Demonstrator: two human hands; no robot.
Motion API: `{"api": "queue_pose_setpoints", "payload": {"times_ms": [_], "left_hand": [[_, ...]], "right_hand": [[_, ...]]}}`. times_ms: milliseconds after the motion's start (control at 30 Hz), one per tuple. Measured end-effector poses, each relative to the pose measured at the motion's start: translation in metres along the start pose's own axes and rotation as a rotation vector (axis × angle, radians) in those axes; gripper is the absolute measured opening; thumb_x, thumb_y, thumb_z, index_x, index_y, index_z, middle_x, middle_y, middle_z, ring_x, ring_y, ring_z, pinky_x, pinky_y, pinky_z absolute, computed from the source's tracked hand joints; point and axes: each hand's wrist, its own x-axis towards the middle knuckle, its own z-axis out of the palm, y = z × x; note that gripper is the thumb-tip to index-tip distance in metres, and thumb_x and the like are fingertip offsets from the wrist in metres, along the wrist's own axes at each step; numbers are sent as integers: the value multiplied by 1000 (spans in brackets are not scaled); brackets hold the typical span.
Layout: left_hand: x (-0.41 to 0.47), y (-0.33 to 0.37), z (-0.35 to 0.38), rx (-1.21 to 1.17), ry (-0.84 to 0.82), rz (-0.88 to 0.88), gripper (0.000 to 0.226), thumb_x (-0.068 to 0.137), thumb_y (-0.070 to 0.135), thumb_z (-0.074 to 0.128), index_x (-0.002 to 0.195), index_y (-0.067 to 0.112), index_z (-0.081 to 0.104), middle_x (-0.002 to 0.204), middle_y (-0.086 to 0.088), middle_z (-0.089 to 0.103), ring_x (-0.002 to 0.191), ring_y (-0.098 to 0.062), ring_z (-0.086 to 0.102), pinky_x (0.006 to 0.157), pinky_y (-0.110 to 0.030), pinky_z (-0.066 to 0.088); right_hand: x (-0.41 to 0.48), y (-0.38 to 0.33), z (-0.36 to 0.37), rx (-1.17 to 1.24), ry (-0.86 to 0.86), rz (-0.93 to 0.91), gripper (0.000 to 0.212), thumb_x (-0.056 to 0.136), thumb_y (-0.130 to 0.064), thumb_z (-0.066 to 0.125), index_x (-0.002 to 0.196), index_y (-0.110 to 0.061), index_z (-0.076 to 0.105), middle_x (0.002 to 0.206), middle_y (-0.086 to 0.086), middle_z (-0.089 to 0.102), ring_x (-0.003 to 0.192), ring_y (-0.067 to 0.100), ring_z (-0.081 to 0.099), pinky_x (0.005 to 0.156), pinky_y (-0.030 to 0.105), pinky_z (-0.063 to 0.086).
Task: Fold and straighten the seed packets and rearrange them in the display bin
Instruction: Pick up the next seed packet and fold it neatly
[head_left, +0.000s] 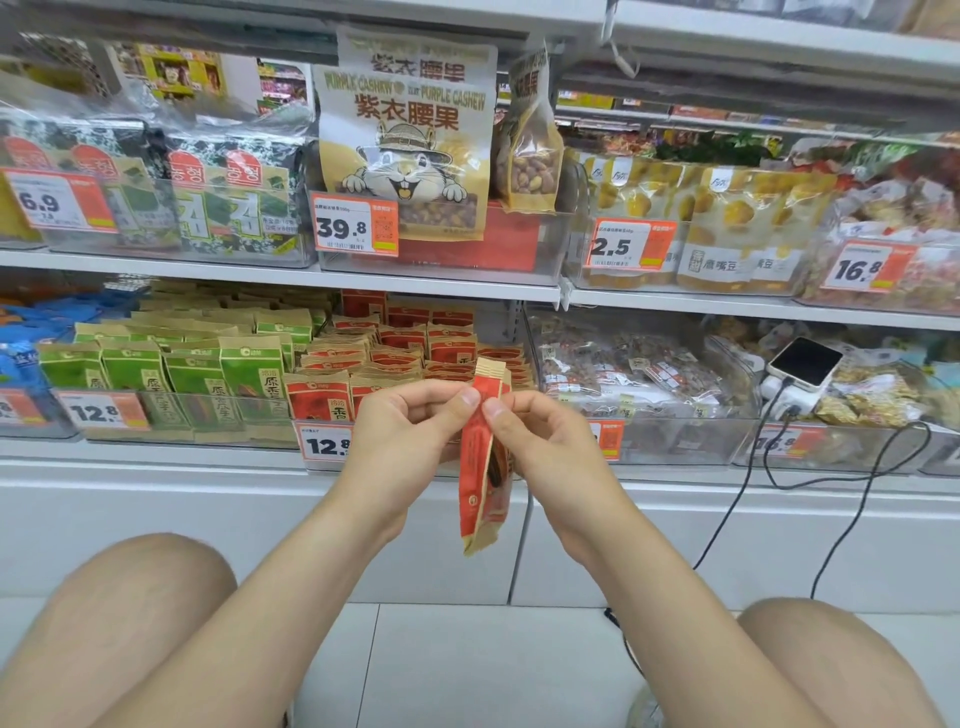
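Packet (480, 467): we pinch its top, left hand (410, 421) and right hand (540, 436). Risk: it slips floorward, or creases crooked before reaching bin (332, 415).

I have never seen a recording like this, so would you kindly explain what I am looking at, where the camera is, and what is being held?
There is no machine here: a person wears one wide-angle camera on the head, looking forward and down, so the single picture shows their own view. The left hand and the right hand each pinch the upper part of a red and tan paper seed packet, held upright before a white shop shelf. On that shelf stand rows of matching red packets and green packets.
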Motion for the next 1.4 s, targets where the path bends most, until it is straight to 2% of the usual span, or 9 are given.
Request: {"api": "queue_pose_setpoints", "payload": {"times_ms": [67, 133, 367, 533, 633, 867, 1067, 1233, 1400], "left_hand": [[1, 0, -1, 18, 54, 25, 10, 100, 10, 73, 103, 7, 82, 95, -12, 82, 87, -24, 80, 76, -34, 66], [1, 0, -2, 11, 109, 39, 9, 101, 10, 72, 102, 9, 81, 93, -9, 83, 85, -22, 80, 73, -31, 65], [1, -1, -8, 95, -59, -9, 19, 99, 24, 76, 100, 6, 79, 98, -13, 82, 96, -33, 80, 84, -46, 67], [-1, -2, -6, 365, -113, 73, 20, 98, 25, 78, 91, 7, 74, 86, -7, 81, 81, -26, 81, 82, -52, 67], [1, -6, -6, 515, -115, 192, 14, 99, 23, 77, 86, 17, 77, 80, 1, 80, 77, -21, 80, 81, -50, 66], [4, -9, -8, 490, -102, 242, 16, 101, 22, 74, 87, 21, 81, 83, 4, 81, 79, -20, 80, 81, -49, 66], [8, -7, -13, 427, -12, 271, 15, 101, 20, 73, 88, 23, 81, 86, 4, 81, 83, -21, 79, 82, -54, 65], [7, -6, -11, 374, -79, 87, 28, 103, 35, 71, 82, 16, 78, 84, -4, 80, 86, -26, 80, 87, -52, 65], [4, -7, -11, 765, -146, 332, 35, 112, 34, 51, 81, 21, 61, 73, 5, 70, 73, -11, 67, 70, -35, 54]], "right_hand": [[-2, -1, -2, -71, -37, 24, 18, 93, -28, 84, 104, -19, 72, 102, 1, 80, 97, 27, 77, 94, 43, 62], [-6, -3, -2, -110, -95, 68, 32, 88, -21, 89, 109, -16, 65, 92, -8, 78, 80, 20, 77, 76, 35, 65], [-2, 2, 0, 10, -9, -17, 22, 104, -32, 72, 99, -13, 61, 95, 22, 77, 74, 28, 72, 76, 53, 64], [-3, 0, -4, -75, 45, -48, 23, 112, -30, 57, 106, -9, 63, 84, 18, 77, 69, 34, 66, 66, 55, 58], [-3, -2, -7, -83, 40, -38, 21, 112, -25, 57, 105, -6, 62, 75, 8, 72, 66, 28, 61, 63, 46, 53], [-2, -1, -4, -1, 82, -14, 25, 107, -25, 67, 100, -1, 63, 94, 31, 73, 71, 32, 68, 77, 59, 62], [-4, -1, -4, 37, -100, 88, 26, 92, -14, 84, 94, -15, 58, 89, 11, 75, 77, 26, 69, 94, 52, 60], [-5, -4, -4, 104, -2, 53, 23, 97, -22, 79, 92, -4, 66, 89, 16, 77, 81, 26, 77, 92, 45, 65], [-4, -3, -3, -25, -24, -1, 31, 101, -30, 75, 91, -1, 71, 82, 8, 80, 82, 21, 78, 104, 56, 59]]}}
